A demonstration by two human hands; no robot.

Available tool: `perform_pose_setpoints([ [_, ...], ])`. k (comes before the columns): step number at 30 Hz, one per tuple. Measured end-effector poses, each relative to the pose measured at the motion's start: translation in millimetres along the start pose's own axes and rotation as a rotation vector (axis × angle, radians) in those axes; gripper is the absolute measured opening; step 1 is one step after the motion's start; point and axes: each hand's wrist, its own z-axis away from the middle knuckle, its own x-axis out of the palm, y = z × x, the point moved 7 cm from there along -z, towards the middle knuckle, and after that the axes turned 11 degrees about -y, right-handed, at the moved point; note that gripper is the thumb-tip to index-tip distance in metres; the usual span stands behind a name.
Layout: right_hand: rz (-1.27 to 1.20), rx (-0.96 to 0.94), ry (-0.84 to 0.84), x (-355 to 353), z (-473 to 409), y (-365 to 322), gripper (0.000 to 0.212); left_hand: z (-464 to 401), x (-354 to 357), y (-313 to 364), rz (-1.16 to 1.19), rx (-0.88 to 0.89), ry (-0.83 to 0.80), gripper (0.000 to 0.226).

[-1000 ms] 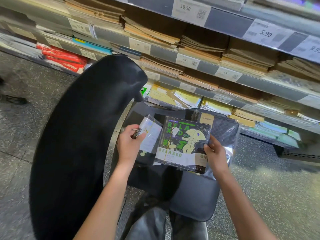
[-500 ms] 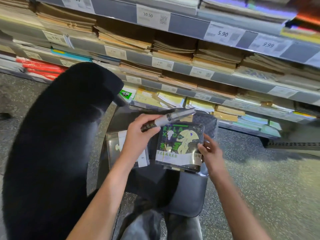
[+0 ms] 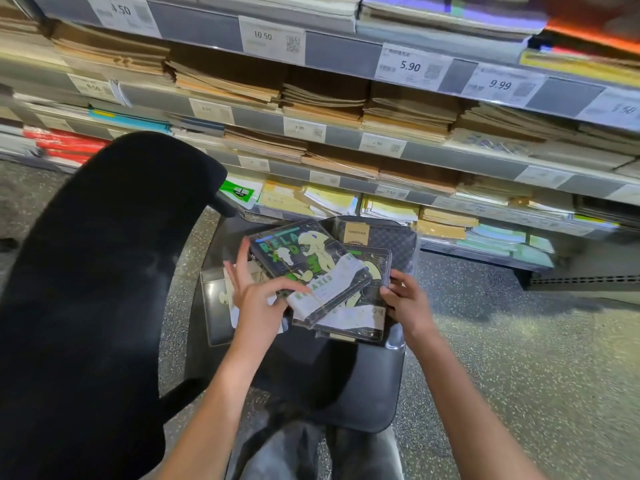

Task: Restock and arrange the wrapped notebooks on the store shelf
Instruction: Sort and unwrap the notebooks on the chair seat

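We see a black, green-lettered wrapped notebook (image 3: 308, 268) tilted atop a matching one (image 3: 360, 306); a third (image 3: 221, 306) lies at nine o'clock.

One head-worn wide-angle view looks forward and down, close over both hands, store shelves (image 3: 346, 140) filling the upper frame.

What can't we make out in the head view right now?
- Lower wrapped notebook: cover mostly hidden by the tilted notebook the left hand holds.
- Third notebook: hidden behind the left hand and motion-blurred.
- Right hand: its fingertips curl out of sight at the lower notebook's edge.
- Lower shelf price tags: too blurred to read.
- Chair back: blocks the floor and shelf at left.
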Motion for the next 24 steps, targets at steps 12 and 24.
perform_pose_setpoints([
  [12, 0.026, -0.024, -0.037, -1, -2, 0, 0.036, 11, 10, -41, 0.6, -0.209, 0.019, 0.035],
  [24, -0.004, -0.045, -0.049, 3, 0, 2, 0.031, -14, 28, -53, 0.684, -0.32, -0.092, 0.083],
])
